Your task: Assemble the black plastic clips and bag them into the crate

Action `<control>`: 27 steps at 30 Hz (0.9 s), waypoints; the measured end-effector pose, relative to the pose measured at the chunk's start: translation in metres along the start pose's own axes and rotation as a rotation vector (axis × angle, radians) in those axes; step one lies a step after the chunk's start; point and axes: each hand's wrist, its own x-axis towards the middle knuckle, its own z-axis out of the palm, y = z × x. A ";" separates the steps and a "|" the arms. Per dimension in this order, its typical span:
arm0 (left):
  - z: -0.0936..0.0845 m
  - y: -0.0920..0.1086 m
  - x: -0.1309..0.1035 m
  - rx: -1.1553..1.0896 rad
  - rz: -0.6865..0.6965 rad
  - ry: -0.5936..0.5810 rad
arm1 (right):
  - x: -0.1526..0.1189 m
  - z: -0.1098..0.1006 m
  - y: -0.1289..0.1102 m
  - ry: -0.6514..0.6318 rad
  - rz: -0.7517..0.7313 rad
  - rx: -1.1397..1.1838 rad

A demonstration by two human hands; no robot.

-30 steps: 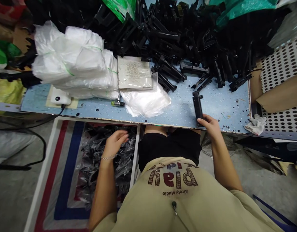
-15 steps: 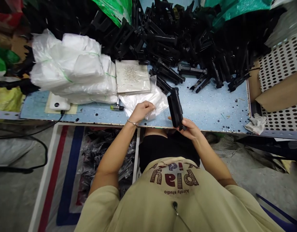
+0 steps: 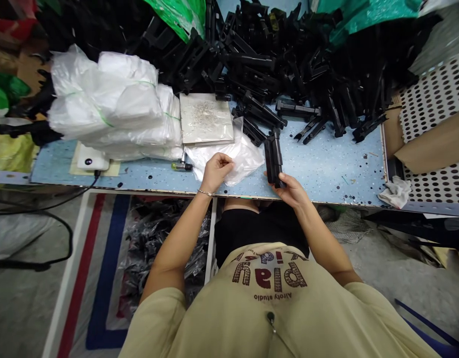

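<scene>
My right hand (image 3: pixel 291 190) grips the lower end of a long black plastic part (image 3: pixel 274 158), held upright over the front edge of the blue table. My left hand (image 3: pixel 218 173) is closed in a pinch at a clear plastic bag (image 3: pixel 246 158) lying on the table; its fingertips are on the bag's near edge. Just behind the bag sits a flat, pale wrapped pad (image 3: pixel 207 119) with small brown grains on top. A small bottle-like item with a yellow-green end (image 3: pixel 181 166) lies left of the bag.
Banded stacks of clear bags (image 3: pixel 113 104) stand at the left, beside a white device (image 3: pixel 93 158) with a cable. Many black parts (image 3: pixel 251 64) are heaped along the back. A perforated white crate (image 3: pixel 438 94) stands right. Below is a bin of bagged black items (image 3: pixel 162 248).
My right hand has turned the black part more upright and raised it slightly toward the table's back. My left hand has shifted a little left, still at the plastic bag.
</scene>
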 end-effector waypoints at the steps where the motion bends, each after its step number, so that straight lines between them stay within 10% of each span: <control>1: 0.002 -0.002 -0.002 0.034 0.056 0.019 | -0.011 -0.004 0.000 -0.040 0.023 -0.007; 6: 0.007 -0.003 -0.011 0.391 0.412 -0.067 | -0.040 -0.007 0.017 -0.316 0.327 0.058; 13: 0.014 0.012 -0.037 0.597 0.641 -0.077 | 0.008 0.012 0.034 -0.371 0.604 0.384; 21: 0.002 0.004 -0.056 0.776 0.561 0.077 | 0.018 0.034 0.023 -0.230 0.401 0.263; 27: 0.027 0.016 -0.069 0.721 0.787 -0.299 | 0.021 0.056 0.041 -0.010 0.004 -0.372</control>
